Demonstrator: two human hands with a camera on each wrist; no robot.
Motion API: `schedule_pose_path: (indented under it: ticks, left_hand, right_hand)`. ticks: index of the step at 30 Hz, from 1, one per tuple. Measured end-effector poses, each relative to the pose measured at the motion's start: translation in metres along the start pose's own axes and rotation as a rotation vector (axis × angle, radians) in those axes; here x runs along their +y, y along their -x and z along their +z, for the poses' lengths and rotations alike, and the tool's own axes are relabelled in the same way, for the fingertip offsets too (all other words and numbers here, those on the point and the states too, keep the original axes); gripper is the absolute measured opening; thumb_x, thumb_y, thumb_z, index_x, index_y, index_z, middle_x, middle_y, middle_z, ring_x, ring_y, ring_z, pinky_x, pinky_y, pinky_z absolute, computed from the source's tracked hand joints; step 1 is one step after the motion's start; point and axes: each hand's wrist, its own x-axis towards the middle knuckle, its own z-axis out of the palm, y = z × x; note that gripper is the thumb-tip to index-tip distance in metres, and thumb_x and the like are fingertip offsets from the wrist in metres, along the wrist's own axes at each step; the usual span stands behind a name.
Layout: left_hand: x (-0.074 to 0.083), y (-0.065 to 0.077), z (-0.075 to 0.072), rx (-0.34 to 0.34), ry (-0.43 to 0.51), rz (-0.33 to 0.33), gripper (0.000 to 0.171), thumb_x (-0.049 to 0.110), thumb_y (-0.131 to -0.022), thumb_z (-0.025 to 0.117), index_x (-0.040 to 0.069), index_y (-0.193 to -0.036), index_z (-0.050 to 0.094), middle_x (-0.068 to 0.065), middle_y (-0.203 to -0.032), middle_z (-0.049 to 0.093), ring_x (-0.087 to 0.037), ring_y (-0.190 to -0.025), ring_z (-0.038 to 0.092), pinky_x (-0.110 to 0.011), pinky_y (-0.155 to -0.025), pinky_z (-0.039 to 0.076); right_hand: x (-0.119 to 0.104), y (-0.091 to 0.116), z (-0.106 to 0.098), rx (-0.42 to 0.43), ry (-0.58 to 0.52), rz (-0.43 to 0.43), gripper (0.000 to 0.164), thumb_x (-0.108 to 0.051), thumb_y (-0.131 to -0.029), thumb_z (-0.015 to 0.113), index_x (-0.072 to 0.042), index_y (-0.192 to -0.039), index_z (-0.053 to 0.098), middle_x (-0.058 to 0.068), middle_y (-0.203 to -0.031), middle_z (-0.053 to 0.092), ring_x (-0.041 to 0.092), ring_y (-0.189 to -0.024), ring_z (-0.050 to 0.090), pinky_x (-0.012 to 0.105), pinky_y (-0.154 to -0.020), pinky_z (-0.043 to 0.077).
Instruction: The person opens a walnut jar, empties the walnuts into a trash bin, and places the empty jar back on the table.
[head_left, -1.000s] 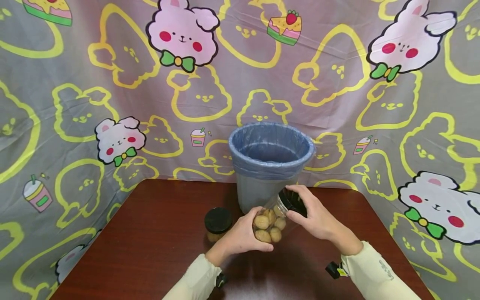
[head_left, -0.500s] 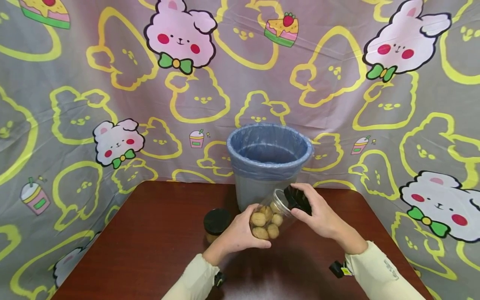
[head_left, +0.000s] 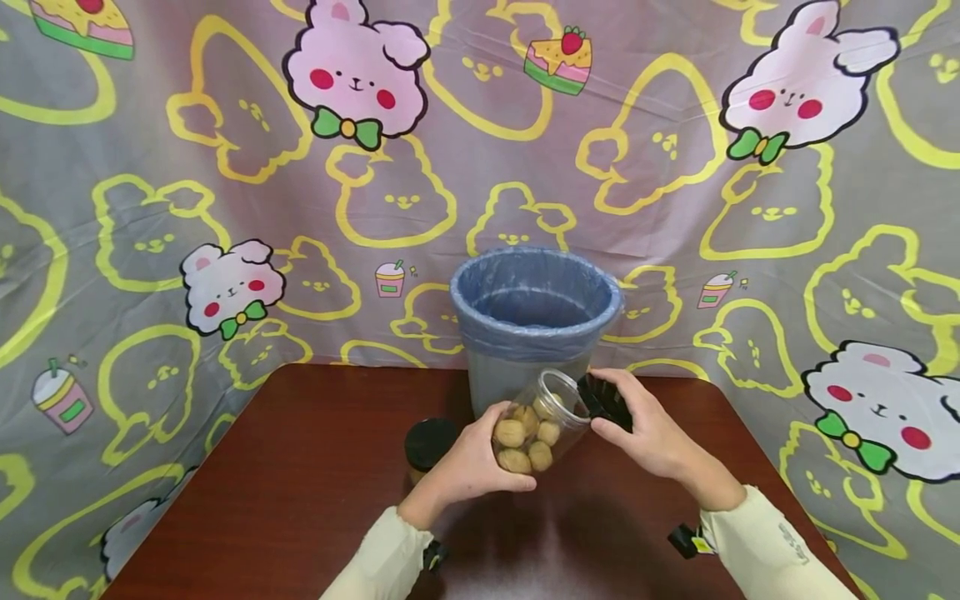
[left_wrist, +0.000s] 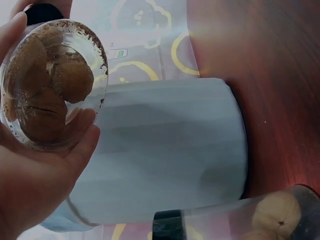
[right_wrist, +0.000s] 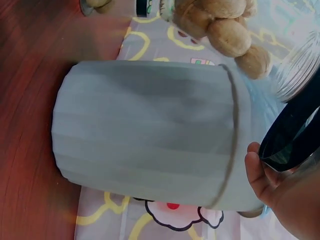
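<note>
Walnut jar: tilted, gripped in the curled left hand
Black lid: held by the right hand, just beside the jar

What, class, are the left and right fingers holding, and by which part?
The left fingers hold the clear walnut jar around its side, near the base; the right fingers hold the black jar lid by its rim.

Left fingers curl; right fingers, partly hidden, seem curled.
</note>
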Motion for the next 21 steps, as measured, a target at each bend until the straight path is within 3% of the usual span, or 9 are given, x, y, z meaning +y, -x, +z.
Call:
schedule_pose_path:
  ticks: [11, 21]
  left_hand:
    - [0.002, 0.0, -0.008, 0.022, 0.002, 0.014, 0.098, 0.036, -0.056, 0.09, 0.015, -0.136, 0.038, 0.003, -0.116, 0.057, -0.01, -0.099, 0.057, -0.03, -0.084, 0.047]
    - [0.003, 0.001, -0.022, 0.058, -0.006, 0.027, 0.098, 0.032, -0.056, 0.091, 0.016, -0.137, 0.038, 0.003, -0.119, 0.055, -0.01, -0.102, 0.056, -0.032, -0.085, 0.047]
  right_hand:
    - [0.007, 0.005, -0.003, -0.01, 0.023, 0.038, 0.059, -0.016, -0.084, 0.068, -0.005, -0.135, 0.042, 0.008, -0.128, 0.047, 0.024, -0.115, 0.044, 0.02, -0.096, 0.027]
    - [0.018, 0.01, -0.005, -0.038, 0.054, 0.072, 0.058, -0.019, -0.086, 0.068, -0.004, -0.135, 0.042, 0.009, -0.126, 0.046, 0.024, -0.111, 0.044, 0.02, -0.093, 0.03]
